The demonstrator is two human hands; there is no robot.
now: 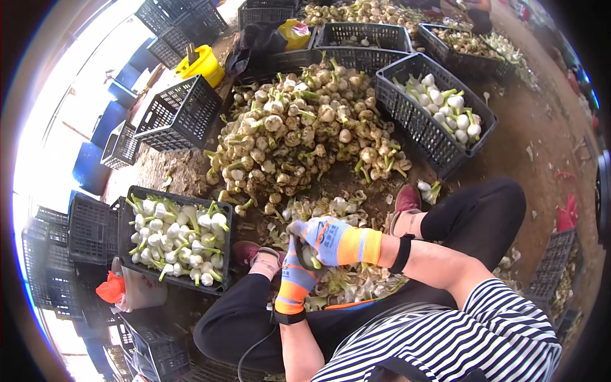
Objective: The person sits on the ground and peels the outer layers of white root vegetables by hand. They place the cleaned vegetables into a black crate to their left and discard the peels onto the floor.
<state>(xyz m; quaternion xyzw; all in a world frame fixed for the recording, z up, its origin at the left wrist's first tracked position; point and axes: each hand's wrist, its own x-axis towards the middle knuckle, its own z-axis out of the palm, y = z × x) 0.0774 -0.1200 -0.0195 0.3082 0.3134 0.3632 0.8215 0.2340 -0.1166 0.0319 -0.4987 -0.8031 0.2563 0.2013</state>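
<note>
My left hand (298, 274) and my right hand (327, 238), both in blue and orange work gloves, meet over a heap of peelings. Between them is a garlic bulb (312, 258), mostly covered by the fingers; its green stem end shows. Which hand bears its weight is hard to see, but both are closed around it. Loose garlic skins (353, 281) lie below and beyond the hands. Ahead rises a large pile of unpeeled garlic bulbs (305, 129) with soil on them. Cleaned white garlic bulbs (179, 238) fill a black plastic crate (174, 285) at the left.
At the right, another black crate (415, 122) holds white bulbs. An upturned-side black crate (179, 117) and a yellow bucket (203, 67) stand at the upper left. More crates (365, 55) line the pile's far side. A white bucket (143, 289) with a red bag sits left. Another person (472, 12) is far off.
</note>
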